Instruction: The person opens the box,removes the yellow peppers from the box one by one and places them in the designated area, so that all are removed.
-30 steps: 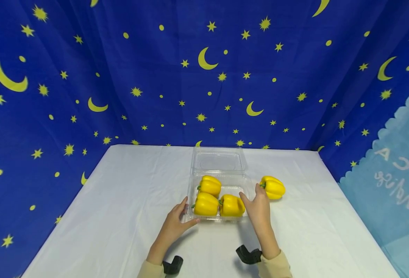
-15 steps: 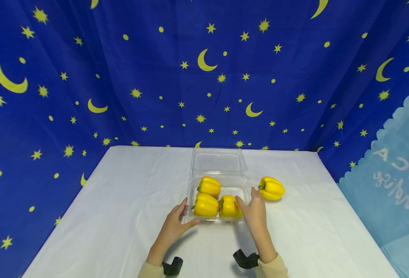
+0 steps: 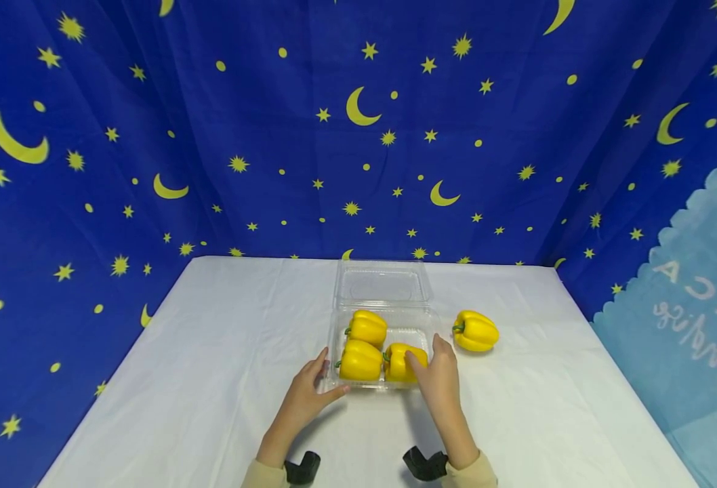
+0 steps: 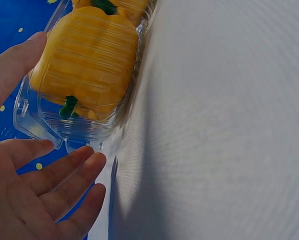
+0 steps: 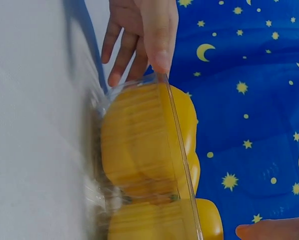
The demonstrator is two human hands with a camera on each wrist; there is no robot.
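Three yellow bell peppers lie in a clear plastic clamshell box: one back left, one front left and one front right. At the box's left front corner is my left hand, thumb at the front rim and fingers spread along the left side. My right hand is at the right side, its thumb overlapping the front right pepper and its fingers by the right wall. The left wrist view shows the left hand with loosely straight fingers. Only the right thumb enters the right wrist view.
The clamshell's lid lies folded back behind the box. A fourth yellow pepper lies on the white tablecloth to the right. A blue curtain with moons and stars hangs behind the table.
My right hand has moved left and toward me, away from the pepper outside the box, and its thumb now overlaps the front right pepper. The left hand has stayed in place.
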